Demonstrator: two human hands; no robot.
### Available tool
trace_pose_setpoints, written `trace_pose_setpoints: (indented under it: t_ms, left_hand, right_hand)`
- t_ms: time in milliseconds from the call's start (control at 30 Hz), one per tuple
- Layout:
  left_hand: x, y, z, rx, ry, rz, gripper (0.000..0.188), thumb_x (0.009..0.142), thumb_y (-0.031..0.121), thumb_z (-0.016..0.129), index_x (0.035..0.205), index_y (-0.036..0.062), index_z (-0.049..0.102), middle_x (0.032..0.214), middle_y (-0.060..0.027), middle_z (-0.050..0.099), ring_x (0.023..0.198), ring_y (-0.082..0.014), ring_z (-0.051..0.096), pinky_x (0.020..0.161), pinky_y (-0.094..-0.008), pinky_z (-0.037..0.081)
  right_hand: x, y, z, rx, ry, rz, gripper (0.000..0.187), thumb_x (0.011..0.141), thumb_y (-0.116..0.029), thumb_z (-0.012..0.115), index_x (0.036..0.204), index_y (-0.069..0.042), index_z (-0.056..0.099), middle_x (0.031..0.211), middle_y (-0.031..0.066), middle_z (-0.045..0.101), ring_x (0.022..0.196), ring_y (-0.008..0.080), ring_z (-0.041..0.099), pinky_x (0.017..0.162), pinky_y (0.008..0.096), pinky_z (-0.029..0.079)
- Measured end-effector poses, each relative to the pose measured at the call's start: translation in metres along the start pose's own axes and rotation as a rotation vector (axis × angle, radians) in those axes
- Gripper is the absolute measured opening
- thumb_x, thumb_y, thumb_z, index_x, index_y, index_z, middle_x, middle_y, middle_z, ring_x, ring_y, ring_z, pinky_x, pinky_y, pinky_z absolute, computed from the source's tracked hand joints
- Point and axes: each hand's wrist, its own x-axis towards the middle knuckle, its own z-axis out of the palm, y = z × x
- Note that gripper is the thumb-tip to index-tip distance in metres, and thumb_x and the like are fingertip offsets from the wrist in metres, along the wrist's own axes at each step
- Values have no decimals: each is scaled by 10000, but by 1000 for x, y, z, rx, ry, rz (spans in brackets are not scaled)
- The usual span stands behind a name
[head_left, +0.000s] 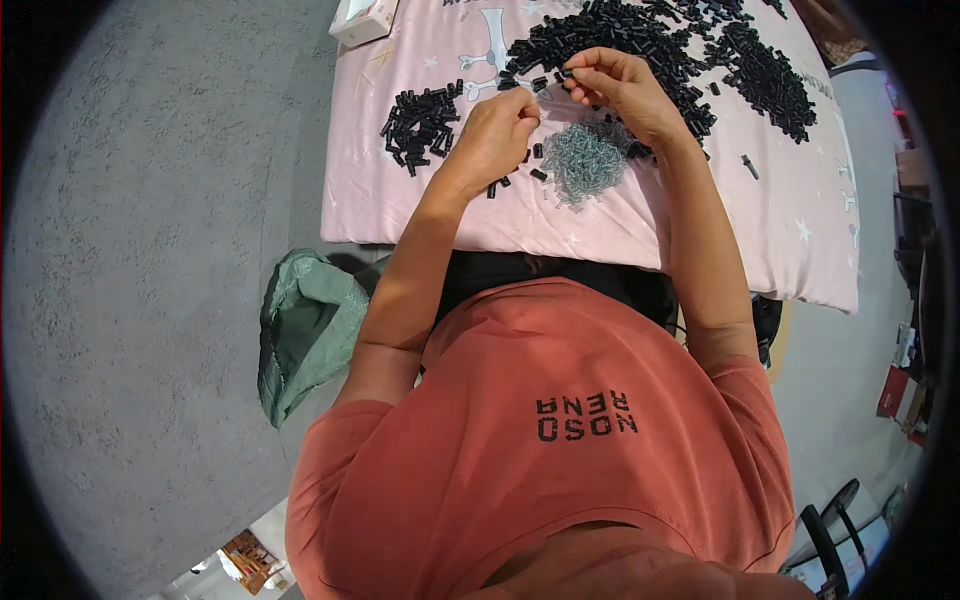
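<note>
Over a pink cloth-covered table (pixel 790 225), my right hand (pixel 622 88) pinches a small black plastic piece (pixel 567 74) between thumb and fingertips. Just left of it and slightly nearer, my left hand (pixel 497 132) is closed with fingers bent together; anything inside is too small to make out. Between and below the hands lies a heap of small silvery springs (pixel 585 165). A big pile of short black plastic pieces (pixel 590 35) spreads beyond my right hand. Left of my left hand sits a smaller group of black pieces (pixel 420 125). A few loose ones lie near the springs.
Another pile of black pieces (pixel 770 85) is at the far right, with a single piece (pixel 750 166) nearer. A white box (pixel 363 22) stands at the far left corner. Below the table's left edge, a green woven sack (pixel 310 325) gapes on the grey floor (pixel 160 250).
</note>
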Motion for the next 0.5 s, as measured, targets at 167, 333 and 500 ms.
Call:
trace_pose_setpoints:
  t_ms: [167,333,500]
  left_hand:
    - [2,7,0,-284,58,-172,70,819,27,603,869,-18,584,762,-118,642,688,-192,632,637,-300,493]
    - [4,16,1,-291,152,-142,94,805,4,612,896,-14,599,768,-87,644,701,-146,628,655,-268,503]
    - [8,20,-1,-241,228,-40,115,795,-13,616,909,-10,603,781,-90,648,713,-154,635,671,-270,516]
  right_hand:
    - [-3,-4,7,-37,-77,42,137,946,-135,574,1037,-42,619,883,6,652,748,53,598,710,187,495]
    - [-5,-6,7,-37,-107,48,140,940,-144,583,1032,-44,616,863,-2,643,753,55,600,716,192,493]
    - [-6,-9,9,-19,-125,55,145,932,-145,592,1033,-45,620,833,-5,639,747,54,600,713,188,490]
